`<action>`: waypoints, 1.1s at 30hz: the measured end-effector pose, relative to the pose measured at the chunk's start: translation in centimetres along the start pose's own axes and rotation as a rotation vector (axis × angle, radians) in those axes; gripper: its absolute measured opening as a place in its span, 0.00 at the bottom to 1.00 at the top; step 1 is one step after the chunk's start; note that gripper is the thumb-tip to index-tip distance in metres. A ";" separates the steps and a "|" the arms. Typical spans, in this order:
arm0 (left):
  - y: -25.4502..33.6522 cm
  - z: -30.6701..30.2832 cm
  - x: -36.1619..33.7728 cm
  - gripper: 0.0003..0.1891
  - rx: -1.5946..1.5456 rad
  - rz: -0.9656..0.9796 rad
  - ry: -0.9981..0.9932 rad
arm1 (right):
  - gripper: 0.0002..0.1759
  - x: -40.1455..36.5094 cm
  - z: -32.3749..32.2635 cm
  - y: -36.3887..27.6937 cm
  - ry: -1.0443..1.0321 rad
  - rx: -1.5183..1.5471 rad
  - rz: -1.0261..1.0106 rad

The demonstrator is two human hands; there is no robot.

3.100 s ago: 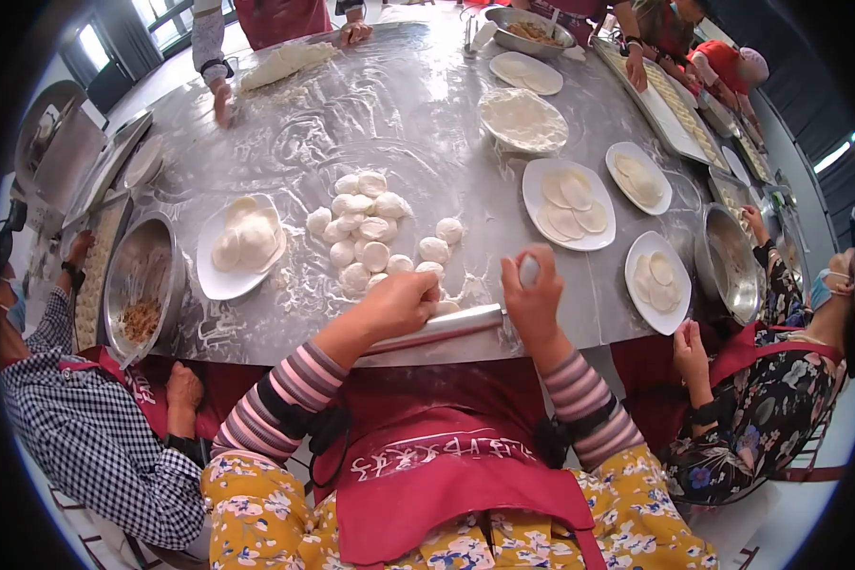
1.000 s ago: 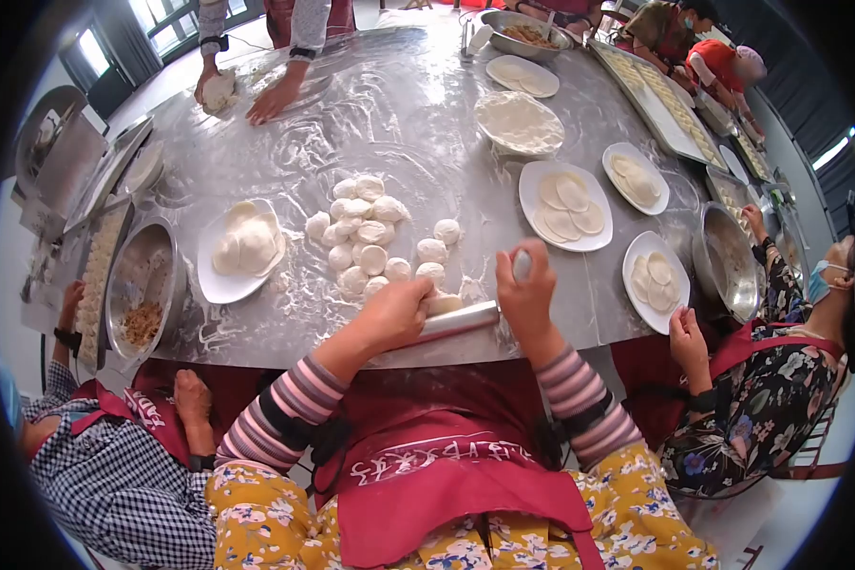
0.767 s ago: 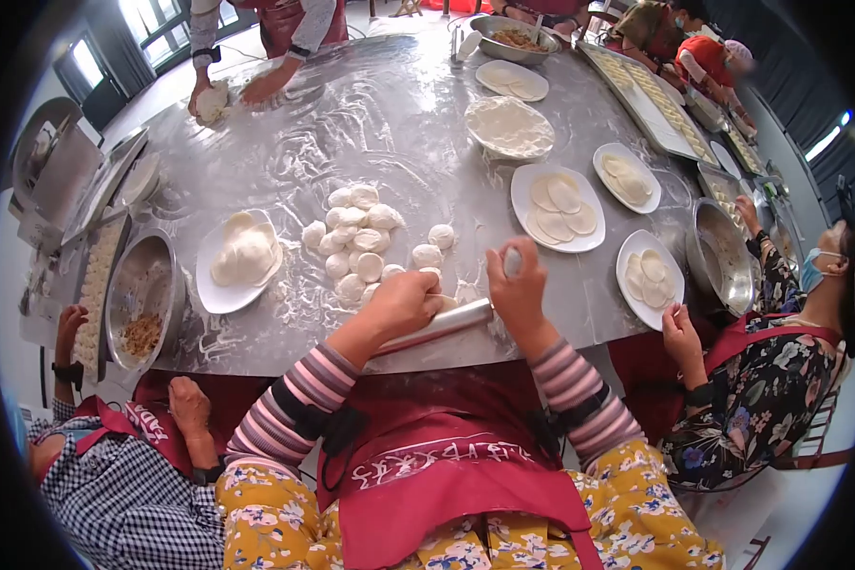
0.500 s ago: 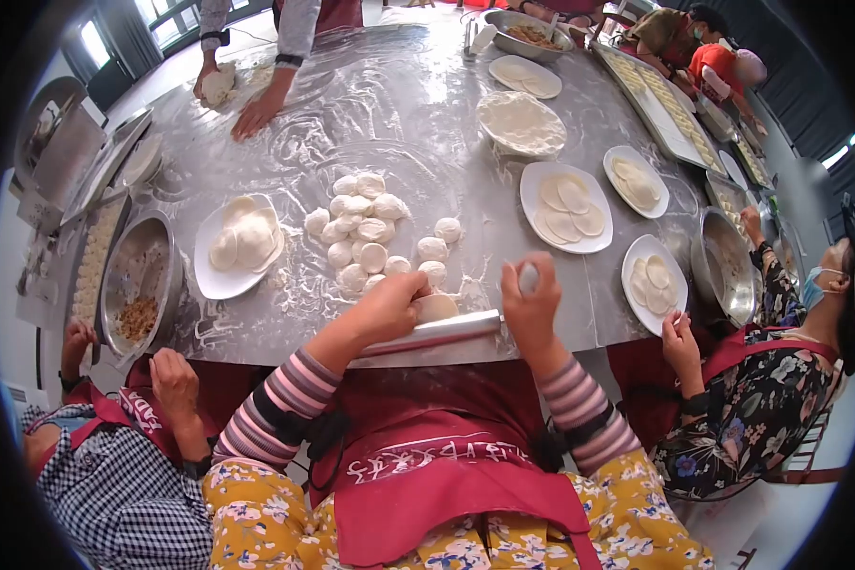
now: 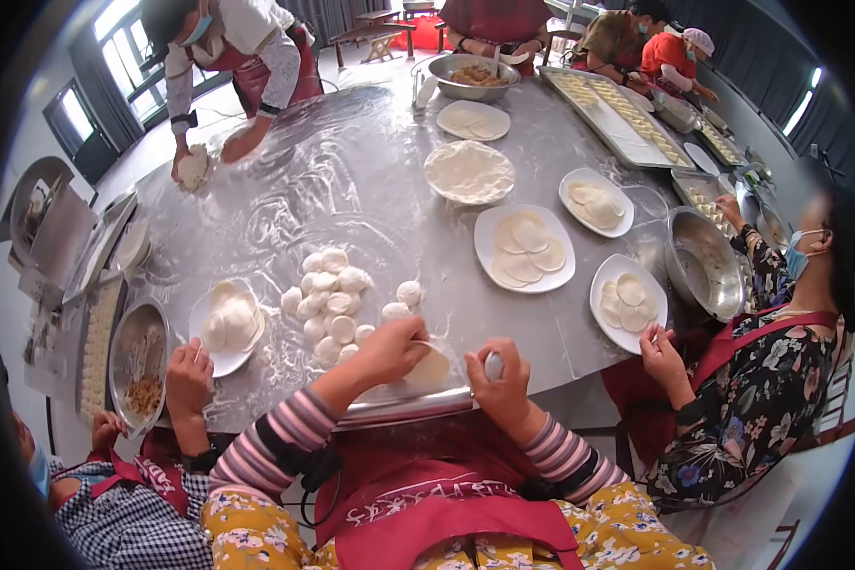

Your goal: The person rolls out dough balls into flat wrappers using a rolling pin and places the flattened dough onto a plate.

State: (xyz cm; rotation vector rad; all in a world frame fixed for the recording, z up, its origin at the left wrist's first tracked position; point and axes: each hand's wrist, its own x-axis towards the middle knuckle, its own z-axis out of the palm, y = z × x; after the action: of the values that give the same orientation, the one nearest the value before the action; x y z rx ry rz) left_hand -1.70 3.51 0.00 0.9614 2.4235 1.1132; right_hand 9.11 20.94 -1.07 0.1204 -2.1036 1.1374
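Note:
My left hand (image 5: 396, 347) is closed, pinching the edge of a thin round dough wrapper (image 5: 427, 366) just above the table's near edge. Fingers of my right hand (image 5: 503, 382) curl around a grey, round-ended rolling pin (image 5: 493, 366); only its end shows. A shiny metal cylinder (image 5: 404, 408) lies along the edge below both hands. Beyond my left hand sits a cluster of floured dough pieces (image 5: 337, 302), with a few loose ones (image 5: 408, 293) to its right. A plate of stacked wrappers (image 5: 231, 318) stands to the left.
Plates of wrappers (image 5: 522, 249) and a bowl of flour (image 5: 470, 173) stand at right. A filling bowl (image 5: 139, 356) is at left, another (image 5: 470, 76) at the back. A co-worker's hand (image 5: 190, 375) is beside the left plate; another person's hand (image 5: 668, 359) is at right.
The view has tilted up. My left hand has lifted the wrapper, showing more of it. My right hand is lower and nearer the edge. The left co-worker's hand has reached to the plate.

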 end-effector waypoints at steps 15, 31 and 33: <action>-2.0 -2.4 9.3 0.18 0.612 -0.125 0.111 | 0.13 0.6 0.3 0.4 -0.011 0.104 0.005; -1.7 -1.0 -2.3 0.06 -0.375 -0.216 0.128 | 0.14 0.9 0.6 0.4 0.009 0.016 -0.032; -2.2 -0.5 -3.2 0.06 -0.433 -0.261 0.140 | 0.14 1.3 0.6 0.4 0.011 0.011 -0.028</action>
State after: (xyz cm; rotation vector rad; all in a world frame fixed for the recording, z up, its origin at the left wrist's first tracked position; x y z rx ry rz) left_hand -0.62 0.03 -1.33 0.4317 2.1859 1.5538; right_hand 7.66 20.99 -0.73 0.1484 -2.0798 1.1309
